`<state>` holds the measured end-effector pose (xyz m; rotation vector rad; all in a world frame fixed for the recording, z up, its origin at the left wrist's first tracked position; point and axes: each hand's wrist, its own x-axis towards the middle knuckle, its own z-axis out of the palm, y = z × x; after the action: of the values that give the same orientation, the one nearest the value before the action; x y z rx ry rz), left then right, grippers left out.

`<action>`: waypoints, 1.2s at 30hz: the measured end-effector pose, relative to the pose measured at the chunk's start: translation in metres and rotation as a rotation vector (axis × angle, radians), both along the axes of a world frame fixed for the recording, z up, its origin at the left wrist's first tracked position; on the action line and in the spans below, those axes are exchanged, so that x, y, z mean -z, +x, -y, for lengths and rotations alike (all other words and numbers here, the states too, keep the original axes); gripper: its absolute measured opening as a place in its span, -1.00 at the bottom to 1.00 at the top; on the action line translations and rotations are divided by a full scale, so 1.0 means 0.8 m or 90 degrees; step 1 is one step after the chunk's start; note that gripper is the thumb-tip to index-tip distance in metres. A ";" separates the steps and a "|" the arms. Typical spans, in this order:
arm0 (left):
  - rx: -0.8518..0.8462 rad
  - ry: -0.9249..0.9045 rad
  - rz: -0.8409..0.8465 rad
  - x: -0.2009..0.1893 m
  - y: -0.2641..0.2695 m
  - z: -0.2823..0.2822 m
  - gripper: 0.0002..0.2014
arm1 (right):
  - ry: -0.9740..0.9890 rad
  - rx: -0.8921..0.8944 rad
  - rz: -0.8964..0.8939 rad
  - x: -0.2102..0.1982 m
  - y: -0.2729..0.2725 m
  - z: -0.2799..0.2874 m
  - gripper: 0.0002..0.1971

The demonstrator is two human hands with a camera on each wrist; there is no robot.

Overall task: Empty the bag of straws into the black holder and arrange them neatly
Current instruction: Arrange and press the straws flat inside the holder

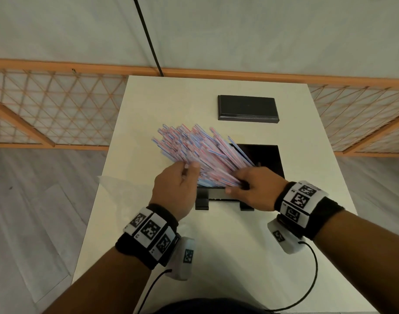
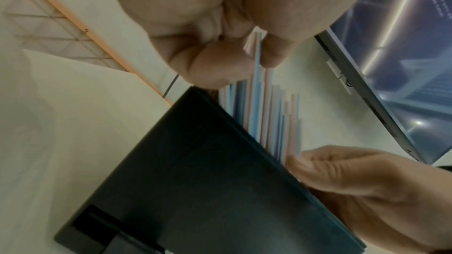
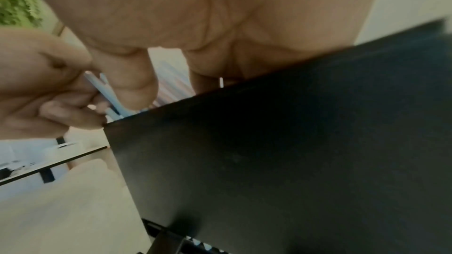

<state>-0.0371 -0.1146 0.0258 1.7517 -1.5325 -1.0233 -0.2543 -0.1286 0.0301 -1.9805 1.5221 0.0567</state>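
A thick bundle of red, white and blue striped straws (image 1: 194,148) fans up and to the left out of the open black holder (image 1: 266,159) in the middle of the white table. My left hand (image 1: 189,168) pinches some straws at the bundle's left side; the left wrist view shows its fingers (image 2: 215,69) closed round a few straws (image 2: 257,88) above the holder (image 2: 208,181). My right hand (image 1: 237,183) curls over the straws' near ends at the holder's front edge. In the right wrist view the holder wall (image 3: 281,161) hides most of the straws (image 3: 110,94).
A flat black lid (image 1: 248,108) lies at the back of the table (image 1: 148,105). A clear plastic bag (image 1: 113,181) lies flat at the table's left edge. An orange lattice fence (image 1: 58,105) runs behind. A screen (image 2: 403,65) shows in the left wrist view.
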 end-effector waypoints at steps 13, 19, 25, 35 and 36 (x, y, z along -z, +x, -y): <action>0.055 0.040 0.062 -0.019 -0.016 0.001 -0.47 | 0.107 -0.020 0.007 0.010 0.028 0.023 -0.22; -0.022 0.098 -0.088 -0.018 -0.021 0.006 -0.41 | 0.097 -0.033 -0.010 0.002 0.039 0.030 -0.51; -0.019 0.024 -0.105 -0.013 0.002 -0.004 -0.38 | 0.099 -0.029 0.000 0.004 0.043 0.035 -0.54; -0.174 0.145 -0.238 -0.010 0.018 0.006 -0.18 | 0.051 -0.043 -0.026 0.004 0.056 0.034 -0.51; -0.160 0.143 -0.244 -0.010 0.014 0.007 -0.11 | 0.047 -0.048 -0.042 0.005 0.057 0.034 -0.49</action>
<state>-0.0262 -0.1205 0.0336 1.7154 -0.9673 -1.3463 -0.2089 -0.1560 0.0264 -1.9941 1.4652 0.2079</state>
